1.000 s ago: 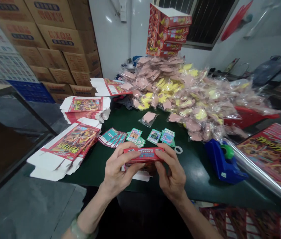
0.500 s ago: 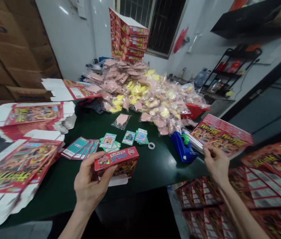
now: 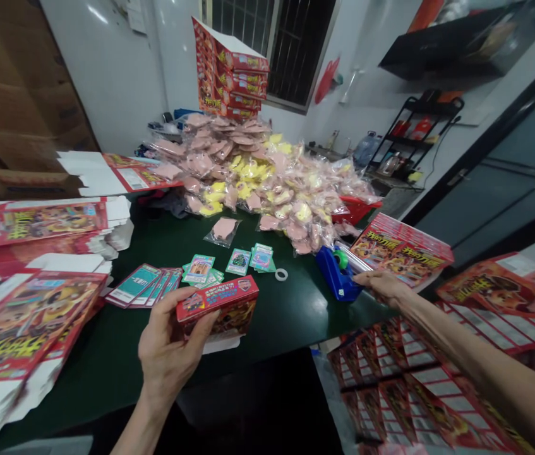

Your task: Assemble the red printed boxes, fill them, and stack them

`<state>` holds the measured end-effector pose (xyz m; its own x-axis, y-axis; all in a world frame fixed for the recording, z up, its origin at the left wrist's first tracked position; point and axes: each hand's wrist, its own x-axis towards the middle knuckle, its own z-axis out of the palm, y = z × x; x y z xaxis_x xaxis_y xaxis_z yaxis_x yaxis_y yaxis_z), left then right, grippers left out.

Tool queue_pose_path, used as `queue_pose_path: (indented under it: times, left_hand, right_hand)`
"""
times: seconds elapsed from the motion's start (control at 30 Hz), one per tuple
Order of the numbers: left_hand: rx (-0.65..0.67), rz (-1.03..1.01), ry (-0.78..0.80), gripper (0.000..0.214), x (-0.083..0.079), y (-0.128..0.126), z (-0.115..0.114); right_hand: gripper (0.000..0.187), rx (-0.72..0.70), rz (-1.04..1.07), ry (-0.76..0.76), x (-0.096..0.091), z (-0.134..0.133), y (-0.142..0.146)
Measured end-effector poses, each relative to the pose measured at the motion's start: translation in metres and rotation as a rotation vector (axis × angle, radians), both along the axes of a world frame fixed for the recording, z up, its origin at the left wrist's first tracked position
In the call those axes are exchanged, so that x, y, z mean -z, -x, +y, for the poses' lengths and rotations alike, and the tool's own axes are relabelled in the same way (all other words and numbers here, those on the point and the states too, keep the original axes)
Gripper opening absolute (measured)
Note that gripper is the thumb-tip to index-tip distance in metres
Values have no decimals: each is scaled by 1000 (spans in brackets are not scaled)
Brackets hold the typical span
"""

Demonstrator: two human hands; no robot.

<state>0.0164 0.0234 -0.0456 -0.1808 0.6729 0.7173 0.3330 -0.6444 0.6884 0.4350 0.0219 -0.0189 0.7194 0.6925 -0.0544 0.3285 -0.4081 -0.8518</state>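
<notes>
In my left hand [image 3: 167, 351] is a small red printed box [image 3: 220, 300], gripped between thumb and fingers and held over the near side of the table. A white flap [image 3: 222, 343] shows under its lower edge. My right hand [image 3: 381, 284] is at the front end of a blue tape dispenser [image 3: 331, 272] with a green roll [image 3: 341, 259]. Its fingertips are pressed together there; whatever is between them is too small to make out. Green picture cards [image 3: 201, 268] and teal-backed cards [image 3: 137, 284] lie beyond the box, beside a small white ring [image 3: 281, 274].
A big heap of bagged pink and yellow pieces [image 3: 248, 164] covers the back of the table [image 3: 290, 322]. Flat printed cartons [image 3: 35, 316] are stacked at left. Wrapped red boxes [image 3: 400, 249] stand at right, with more printed boxes [image 3: 390, 373] below the table edge.
My right hand has moved left and down to the tape dispenser's front end. My left hand still holds the box in nearly the same place. The whole view has shifted slightly.
</notes>
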Motion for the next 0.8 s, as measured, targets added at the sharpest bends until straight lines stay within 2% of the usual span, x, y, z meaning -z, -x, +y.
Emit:
queue_pose_path:
  times: [0.07, 0.13, 0.3, 0.4, 0.47, 0.63, 0.73, 0.8]
  left_hand:
    - [9, -10, -17, 43, -1, 0, 0]
    - [14, -17, -37, 42, -3, -1, 0]
    - [35, -43, -51, 43, -4, -2, 1]
    - [30, -50, -54, 43, -3, -2, 1]
    - [19, -47, -42, 43, -3, -2, 0]
    - [-18, -53, 13, 42, -2, -1, -2]
    - [-49, -48, 41, 41, -2, 0, -2]
    - [-50, -36, 59, 40, -3, 1, -2]
  right_hand:
    - [13, 24, 150, 70, 2, 1, 2]
    - [16, 74, 251, 42, 3, 0, 6]
    - [18, 164, 344, -258, 17, -16, 27]
    - [27, 179, 325, -420, 35, -30, 40]
    - [27, 189, 293, -464, 50, -35, 45]
    - [22, 189, 151, -371, 79, -28, 43]
    - [27, 168, -6, -310, 82, -26, 39]
    - [22, 141, -125, -296, 78, -32, 39]
